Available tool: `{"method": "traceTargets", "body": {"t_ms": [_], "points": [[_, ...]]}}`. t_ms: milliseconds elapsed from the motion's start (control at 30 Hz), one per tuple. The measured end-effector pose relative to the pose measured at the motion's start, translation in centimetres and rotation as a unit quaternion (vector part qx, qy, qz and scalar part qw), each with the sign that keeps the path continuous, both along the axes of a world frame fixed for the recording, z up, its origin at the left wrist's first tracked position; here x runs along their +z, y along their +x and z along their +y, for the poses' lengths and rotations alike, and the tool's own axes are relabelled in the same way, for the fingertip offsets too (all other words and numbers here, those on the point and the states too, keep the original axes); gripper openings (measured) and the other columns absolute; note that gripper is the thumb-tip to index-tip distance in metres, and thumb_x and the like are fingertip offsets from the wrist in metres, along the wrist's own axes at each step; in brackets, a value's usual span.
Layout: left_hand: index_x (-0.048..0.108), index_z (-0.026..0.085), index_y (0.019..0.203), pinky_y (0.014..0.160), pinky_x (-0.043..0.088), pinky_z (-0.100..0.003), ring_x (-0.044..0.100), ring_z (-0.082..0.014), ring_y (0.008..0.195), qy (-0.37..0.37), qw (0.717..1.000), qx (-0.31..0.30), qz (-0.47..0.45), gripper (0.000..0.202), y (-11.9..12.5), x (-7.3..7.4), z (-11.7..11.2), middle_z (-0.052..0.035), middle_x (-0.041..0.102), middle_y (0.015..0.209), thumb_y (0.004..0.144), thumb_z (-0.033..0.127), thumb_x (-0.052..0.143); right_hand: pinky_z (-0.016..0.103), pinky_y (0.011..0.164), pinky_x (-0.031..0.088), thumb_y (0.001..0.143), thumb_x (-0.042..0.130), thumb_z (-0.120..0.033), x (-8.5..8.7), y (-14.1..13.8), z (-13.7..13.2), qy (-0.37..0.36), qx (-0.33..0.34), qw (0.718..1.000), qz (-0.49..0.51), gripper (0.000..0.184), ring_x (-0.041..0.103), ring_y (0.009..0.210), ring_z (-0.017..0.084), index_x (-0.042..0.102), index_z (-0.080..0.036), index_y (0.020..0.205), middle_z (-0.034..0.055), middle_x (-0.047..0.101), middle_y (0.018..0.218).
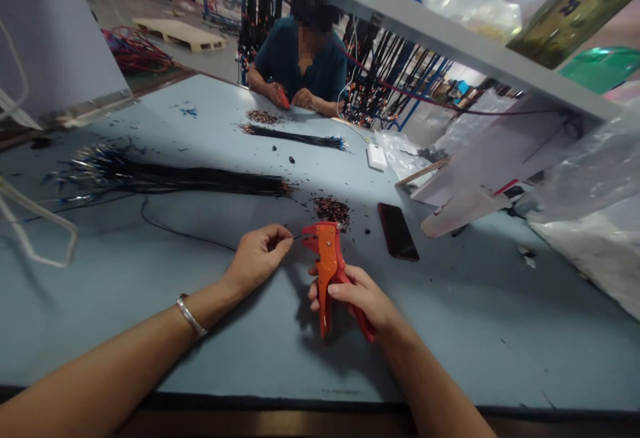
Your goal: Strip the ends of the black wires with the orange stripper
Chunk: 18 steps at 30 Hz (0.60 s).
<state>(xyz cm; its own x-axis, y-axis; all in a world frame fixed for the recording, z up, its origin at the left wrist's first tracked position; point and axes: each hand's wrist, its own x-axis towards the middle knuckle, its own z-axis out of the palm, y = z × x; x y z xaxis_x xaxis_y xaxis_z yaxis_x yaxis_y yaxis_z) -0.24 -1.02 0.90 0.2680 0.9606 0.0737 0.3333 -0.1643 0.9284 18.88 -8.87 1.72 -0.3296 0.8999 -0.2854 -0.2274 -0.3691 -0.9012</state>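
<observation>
Between the thumb and fingers of my left hand [260,257] a thin black wire [187,233] is pinched. Its short end points right, at the jaws of the wire stripper, and its tail curves away left over the table. My right hand [363,295] is wrapped round the handles of this orange and red wire stripper [327,258], held upright with the jaws facing left. Whether the wire tip touches the jaws I cannot tell. Beyond my hands lies a thick bundle of black wires [210,179] with blue and silver ends at the left.
A pile of stripped scraps [331,210] lies just past the stripper. To the right are a phone [397,231] and a white box [377,157]. Across the table [225,351] a person [300,58] holds a red tool near a smaller wire bundle [295,137]. A shelf [440,38] overhangs.
</observation>
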Motion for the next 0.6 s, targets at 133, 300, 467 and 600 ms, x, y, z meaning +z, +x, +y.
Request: {"method": "traceTargets", "body": {"t_ms": [133, 300, 467, 600], "points": [[0.06, 0.016, 0.071, 0.055, 0.035, -0.022, 0.044, -0.0111, 0.056, -0.025, 0.999, 0.001, -0.022, 0.021, 0.06, -0.13, -0.02, 0.0035, 0.051, 0.059, 0.076, 0.035, 0.054, 0.031, 0.063, 0.052, 0.073, 0.07, -0.033, 0.34, 0.32, 0.04, 0.03, 0.017, 0.998, -0.043, 0.036, 0.066, 0.071, 0.018, 0.059, -0.013, 0.101, 0.0065, 0.067, 0.083], [0.059, 0.015, 0.07, 0.053, 0.033, -0.022, 0.042, -0.0106, 0.053, -0.076, 0.995, -0.01, -0.071, 0.022, 0.28, 0.36, -0.2, 0.0048, 0.047, 0.055, 0.074, 0.036, 0.056, 0.03, 0.065, 0.051, 0.074, 0.068, -0.031, 0.86, 0.45, 0.03, 0.077, 0.025, 0.992, -0.096, 0.03, 0.064, 0.07, 0.017, 0.06, -0.014, 0.097, 0.0047, 0.066, 0.083], [0.058, 0.015, 0.069, 0.051, 0.031, -0.021, 0.04, -0.0097, 0.051, -0.102, 0.99, -0.004, -0.1, 0.022, 0.54, 0.72, -0.45, 0.0056, 0.046, 0.054, 0.073, 0.037, 0.058, 0.031, 0.065, 0.051, 0.074, 0.069, -0.031, 0.55, 0.46, -0.06, 0.041, 0.029, 0.997, -0.057, 0.032, 0.065, 0.071, 0.018, 0.06, -0.013, 0.1, 0.0059, 0.067, 0.082], [0.058, 0.015, 0.07, 0.051, 0.032, -0.02, 0.04, -0.0091, 0.051, -0.085, 0.992, -0.011, -0.091, 0.021, 0.45, 0.32, -0.31, 0.0058, 0.045, 0.054, 0.076, 0.035, 0.057, 0.032, 0.064, 0.052, 0.076, 0.067, -0.03, 0.49, 0.48, -0.3, 0.014, 0.022, 0.999, 0.019, 0.034, 0.067, 0.071, 0.02, 0.061, -0.012, 0.103, 0.0085, 0.069, 0.085]]}}
